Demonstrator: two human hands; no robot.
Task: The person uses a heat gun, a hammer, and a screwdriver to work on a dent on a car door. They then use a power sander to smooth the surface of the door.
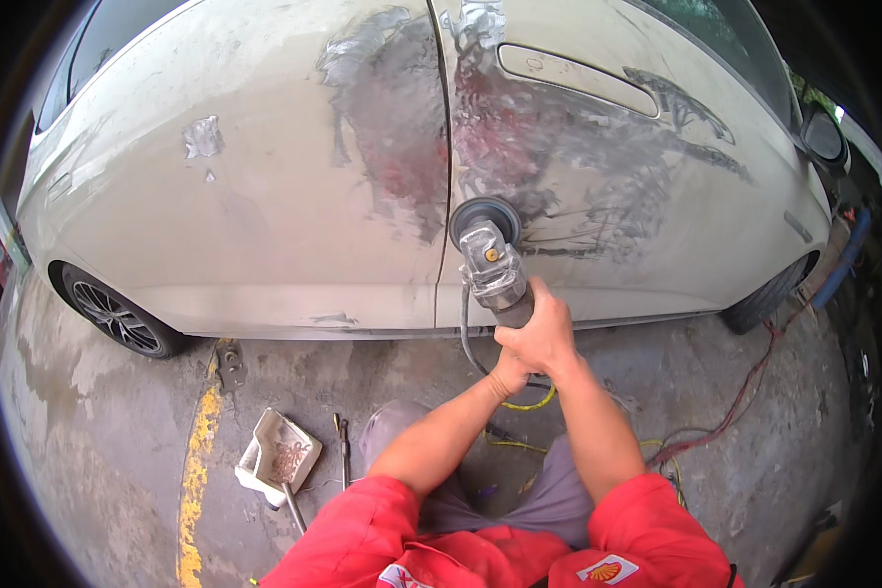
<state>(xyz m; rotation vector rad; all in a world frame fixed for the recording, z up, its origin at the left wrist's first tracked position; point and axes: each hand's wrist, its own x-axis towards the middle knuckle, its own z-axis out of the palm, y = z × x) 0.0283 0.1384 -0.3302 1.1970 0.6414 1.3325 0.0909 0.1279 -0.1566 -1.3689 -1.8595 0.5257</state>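
Observation:
Both of my hands hold an angle grinder (495,272) with a dusty grey head. My right hand (543,331) wraps around its dark body. Lower down, my left hand (513,370) is closed around the rear end, partly hidden by the right. The round disc (486,214) appears to be against the cream car (274,196), by the seam between two doors. Above and around it, the panels have grey, black and reddish sanded patches (505,137), with bare metal showing near the long door handle (578,80).
On the concrete floor to the left, a cream open container (267,461) holds some brownish bits, with a metal rod leaning in it. A thin dark tool (344,453) lies beside it. Red hoses (730,421) and a yellow cord (529,404) run across the ground near my legs.

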